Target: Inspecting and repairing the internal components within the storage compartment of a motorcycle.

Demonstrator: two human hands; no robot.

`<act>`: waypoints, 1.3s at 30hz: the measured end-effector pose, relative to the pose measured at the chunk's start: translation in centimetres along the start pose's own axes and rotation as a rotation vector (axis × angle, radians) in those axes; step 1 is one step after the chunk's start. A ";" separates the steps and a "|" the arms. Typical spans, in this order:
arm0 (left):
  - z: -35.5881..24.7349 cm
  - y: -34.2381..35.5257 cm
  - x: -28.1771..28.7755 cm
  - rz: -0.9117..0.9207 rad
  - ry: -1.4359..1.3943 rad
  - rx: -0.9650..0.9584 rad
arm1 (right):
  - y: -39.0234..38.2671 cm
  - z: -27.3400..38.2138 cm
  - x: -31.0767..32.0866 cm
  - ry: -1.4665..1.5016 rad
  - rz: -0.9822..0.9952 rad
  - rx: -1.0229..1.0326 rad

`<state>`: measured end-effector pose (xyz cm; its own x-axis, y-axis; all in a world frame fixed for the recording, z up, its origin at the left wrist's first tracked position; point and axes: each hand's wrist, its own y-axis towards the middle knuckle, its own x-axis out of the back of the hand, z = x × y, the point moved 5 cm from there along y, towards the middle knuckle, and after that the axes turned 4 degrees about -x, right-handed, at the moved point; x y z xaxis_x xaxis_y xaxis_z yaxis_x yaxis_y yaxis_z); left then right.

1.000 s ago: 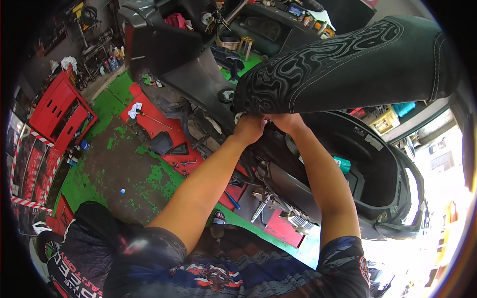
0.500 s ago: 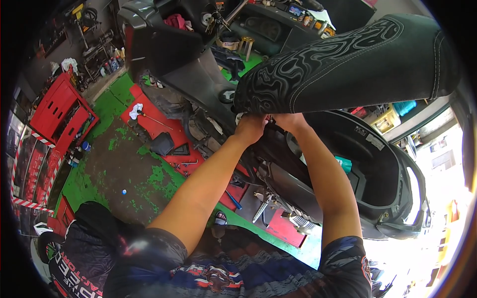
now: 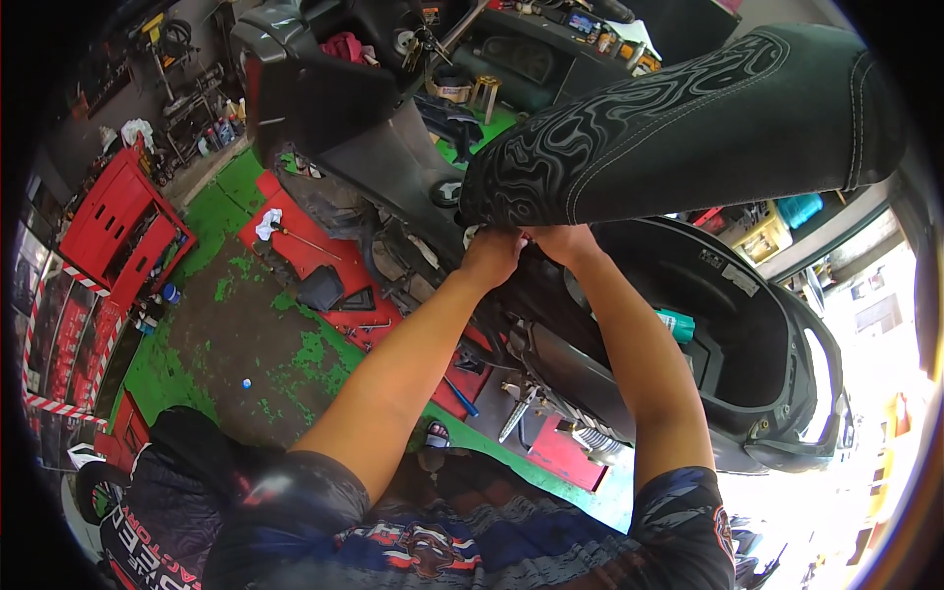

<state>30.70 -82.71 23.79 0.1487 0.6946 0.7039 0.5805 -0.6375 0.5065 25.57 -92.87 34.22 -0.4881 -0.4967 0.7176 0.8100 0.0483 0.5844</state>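
A scooter's black patterned seat [image 3: 678, 128] is tilted up on its hinge. Beneath its front end, both my hands meet at the hinge area. My left hand [image 3: 494, 254] is closed with its fingertips bent inward; whatever they hold is hidden. Close beside it, my right hand [image 3: 559, 242] has its fingers curled under the seat edge, and I cannot make out what is in them. Behind my right forearm the open storage bin [image 3: 752, 339] of the scooter shows, with a teal object [image 3: 677, 324] inside. The fuel cap [image 3: 446, 192] lies just beyond my left hand.
On the red lift platform [image 3: 295, 246] lie a long screwdriver [image 3: 310, 243], a white rag [image 3: 267, 224], dark plastic parts [image 3: 321, 287] and a blue-handled tool [image 3: 460, 395]. A red tool cabinet [image 3: 128, 221] stands at left. Another person's dark shirt [image 3: 177, 492] is at lower left.
Both hands stay at the seat's front end, with only a slight shift of the fingers. The view has moved very little.
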 end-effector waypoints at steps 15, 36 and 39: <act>-0.5 0.2 0.3 -0.060 -0.092 -0.001 | 0.3 -1.4 -0.1 0.012 0.131 -0.059; -0.9 0.4 0.5 -0.026 -0.136 0.040 | 0.1 -1.4 0.0 -0.105 0.091 0.044; -0.6 0.2 0.5 -0.020 -0.140 0.047 | 0.2 -1.1 -0.3 -0.101 0.107 0.038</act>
<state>30.42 -82.66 24.52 0.2447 0.7487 0.6161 0.6206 -0.6091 0.4938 26.24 -93.67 33.67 -0.4311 -0.3974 0.8100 0.8474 0.1301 0.5148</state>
